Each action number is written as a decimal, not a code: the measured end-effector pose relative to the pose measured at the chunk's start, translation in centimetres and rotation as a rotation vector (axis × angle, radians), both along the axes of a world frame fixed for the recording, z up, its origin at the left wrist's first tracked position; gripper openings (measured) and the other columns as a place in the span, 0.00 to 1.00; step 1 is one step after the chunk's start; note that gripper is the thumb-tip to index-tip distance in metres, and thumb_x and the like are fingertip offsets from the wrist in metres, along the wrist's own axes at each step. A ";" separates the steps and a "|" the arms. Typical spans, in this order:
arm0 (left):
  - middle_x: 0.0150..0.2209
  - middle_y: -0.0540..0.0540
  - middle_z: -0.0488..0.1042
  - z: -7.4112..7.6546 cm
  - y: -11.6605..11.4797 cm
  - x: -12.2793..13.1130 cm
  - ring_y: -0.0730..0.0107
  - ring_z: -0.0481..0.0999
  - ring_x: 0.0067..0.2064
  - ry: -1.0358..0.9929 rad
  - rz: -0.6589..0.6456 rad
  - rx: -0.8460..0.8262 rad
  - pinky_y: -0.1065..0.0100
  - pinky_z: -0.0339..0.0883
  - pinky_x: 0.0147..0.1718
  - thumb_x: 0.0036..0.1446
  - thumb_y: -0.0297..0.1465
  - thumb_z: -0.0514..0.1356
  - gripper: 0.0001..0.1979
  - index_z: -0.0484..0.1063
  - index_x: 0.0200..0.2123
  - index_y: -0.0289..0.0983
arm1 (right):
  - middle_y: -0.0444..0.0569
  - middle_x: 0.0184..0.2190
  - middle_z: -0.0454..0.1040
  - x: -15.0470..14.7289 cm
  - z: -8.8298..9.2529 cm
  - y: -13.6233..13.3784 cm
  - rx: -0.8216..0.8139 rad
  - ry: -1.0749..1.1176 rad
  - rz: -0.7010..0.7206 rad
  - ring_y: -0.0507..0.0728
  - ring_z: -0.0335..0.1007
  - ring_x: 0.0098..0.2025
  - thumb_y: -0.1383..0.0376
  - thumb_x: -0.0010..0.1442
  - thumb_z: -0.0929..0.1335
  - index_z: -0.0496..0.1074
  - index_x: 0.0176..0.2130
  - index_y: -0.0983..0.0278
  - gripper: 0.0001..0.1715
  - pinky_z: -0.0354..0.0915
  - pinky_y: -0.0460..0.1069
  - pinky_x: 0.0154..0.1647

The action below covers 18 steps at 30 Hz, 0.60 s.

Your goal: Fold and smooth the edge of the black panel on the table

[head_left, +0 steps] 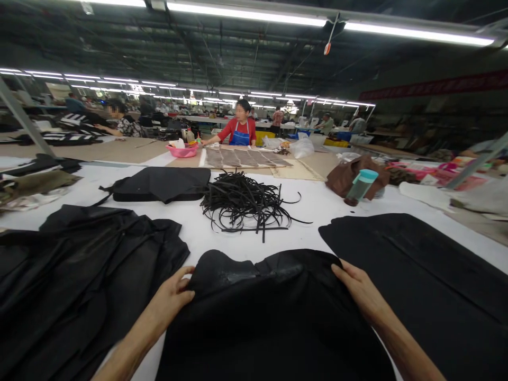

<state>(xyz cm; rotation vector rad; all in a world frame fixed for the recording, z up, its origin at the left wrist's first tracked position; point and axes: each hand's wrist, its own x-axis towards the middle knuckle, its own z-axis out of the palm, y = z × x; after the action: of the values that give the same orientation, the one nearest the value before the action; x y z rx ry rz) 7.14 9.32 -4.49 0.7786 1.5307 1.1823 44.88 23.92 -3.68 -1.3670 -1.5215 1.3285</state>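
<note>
A large piece of black fabric (pixel 270 317) spreads between my hands, its curved, notched far edge raised a little and facing away from me. My left hand (pixel 177 291) is closed on its left edge, thumb on the near side. At the right edge, my right hand (pixel 354 283) pinches the same piece, with the fingers partly behind it. Past the far edge lies a tangled heap of thin black strips (pixel 246 203). Crumpled black fabric (pixel 87 270) lies to the left, and flat black pieces (pixel 420 264) are laid out at the right.
Behind the left fabric lies a stack of black panels (pixel 159 184). A teal-lidded bottle (pixel 362 186) leans by a brown bundle (pixel 337 177) on the white table surface (pixel 305 196). Farther back are a pink basket (pixel 182 150) and a person in a blue apron (pixel 240 135).
</note>
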 end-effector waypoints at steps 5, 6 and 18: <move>0.24 0.49 0.73 -0.6 2.8 0.9 0.65 0.73 0.28 0.047 -0.074 -0.027 0.66 0.67 0.32 0.33 0.29 0.56 0.15 0.70 0.30 0.35 | 0.47 0.32 0.75 -0.2 -0.6 0.0 0.067 -0.074 -0.001 0.60 0.70 0.36 0.58 0.46 0.67 0.72 0.39 0.63 0.19 0.64 0.51 0.39; 0.21 0.50 0.71 -0.8 3.1 1.1 0.66 0.72 0.27 0.082 -0.065 -0.033 0.67 0.66 0.29 0.35 0.31 0.56 0.11 0.70 0.27 0.36 | 0.46 0.31 0.75 -0.2 -0.8 0.1 0.089 -0.123 0.006 0.60 0.70 0.36 0.59 0.46 0.66 0.72 0.38 0.63 0.18 0.64 0.51 0.38; 0.17 0.53 0.62 -0.2 5.2 2.7 0.69 0.62 0.23 0.601 -0.090 0.024 0.70 0.53 0.24 0.45 0.41 0.54 0.13 0.64 0.17 0.39 | 0.47 0.26 0.72 -2.0 -0.6 3.1 0.300 -0.701 -0.076 0.58 0.66 0.31 0.55 0.52 0.64 0.71 0.26 0.60 0.13 0.55 0.49 0.30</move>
<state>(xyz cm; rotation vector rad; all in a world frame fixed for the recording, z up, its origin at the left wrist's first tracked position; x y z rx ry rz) 9.85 14.52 -4.67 1.2849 1.9373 0.9421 42.87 27.00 -4.28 -1.7597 -1.9863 0.5431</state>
